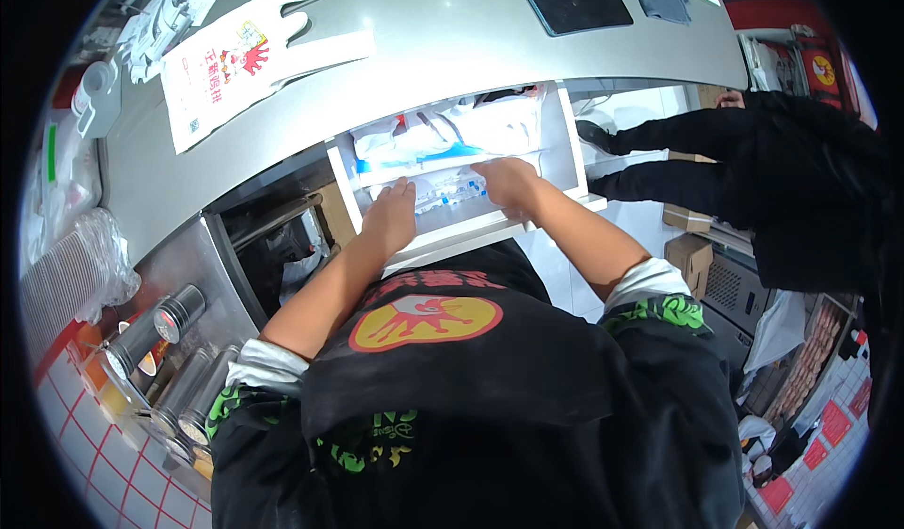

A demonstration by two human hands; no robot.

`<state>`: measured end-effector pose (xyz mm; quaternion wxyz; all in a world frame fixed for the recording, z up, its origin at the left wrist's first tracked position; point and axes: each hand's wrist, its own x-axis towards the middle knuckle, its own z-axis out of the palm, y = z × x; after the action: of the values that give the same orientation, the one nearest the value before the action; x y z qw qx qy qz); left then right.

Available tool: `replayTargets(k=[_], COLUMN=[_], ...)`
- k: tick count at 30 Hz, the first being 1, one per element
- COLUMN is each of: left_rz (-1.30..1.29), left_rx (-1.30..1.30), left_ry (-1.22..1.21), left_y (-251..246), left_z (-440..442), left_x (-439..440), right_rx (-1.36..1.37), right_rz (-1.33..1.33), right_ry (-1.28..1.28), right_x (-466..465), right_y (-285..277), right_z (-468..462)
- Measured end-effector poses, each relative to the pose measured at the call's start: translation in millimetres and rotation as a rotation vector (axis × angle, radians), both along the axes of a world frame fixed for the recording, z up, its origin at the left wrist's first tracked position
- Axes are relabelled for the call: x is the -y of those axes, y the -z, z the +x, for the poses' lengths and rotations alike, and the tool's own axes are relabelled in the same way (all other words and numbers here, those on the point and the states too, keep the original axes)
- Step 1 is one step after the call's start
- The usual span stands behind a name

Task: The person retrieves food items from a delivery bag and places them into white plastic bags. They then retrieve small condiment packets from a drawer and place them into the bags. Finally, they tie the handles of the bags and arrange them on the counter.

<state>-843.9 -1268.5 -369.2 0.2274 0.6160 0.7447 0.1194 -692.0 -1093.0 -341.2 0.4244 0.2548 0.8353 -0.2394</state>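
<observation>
A white drawer (575, 149) is pulled out below the counter, right in front of my body. My left hand (390, 215) reaches over its front left part, fingertips over clear plastic packets with blue print (452, 194). Toward the drawer's right side, my right hand (510, 182) has its fingers bent at a white strip (424, 169) that crosses the drawer. Whether either hand grips anything is hidden by the fingers. Behind the strip lie folded white plastic bags (452, 128), with a blue piece (448, 152) along their near edge.
On the steel counter (452, 42) lie a printed white carrier bag (219, 77) and a black smartphone (580, 8). Stacked cups in plastic (70, 268) and metal shaker canisters (180, 310) stand left. A person in dark clothes (798, 183) is close by on the right, near cardboard boxes (688, 261).
</observation>
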Motion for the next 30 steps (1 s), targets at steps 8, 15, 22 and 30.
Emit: replayTargets(k=[8,15,22,30], left_rz=[-0.466,-0.592,-0.555,-0.388], left_rx=[0.326,0.398,0.367,1.533], left_ry=[-0.144,-0.071,0.041,-0.616], left_y=[32,60,41,-74], left_z=[-4,7,5,4], left_x=[-7,-7,-4,-61], right_rx=[-0.249,0.037,0.164,-0.510], right_rz=[0.018,-0.499,-0.639,-1.131], right_ry=[-0.018,-0.037,-0.030,1.079], right_x=[17,2,-7,-46], right_y=[55,78,65,-50], right_z=[-11,-19,-24,13])
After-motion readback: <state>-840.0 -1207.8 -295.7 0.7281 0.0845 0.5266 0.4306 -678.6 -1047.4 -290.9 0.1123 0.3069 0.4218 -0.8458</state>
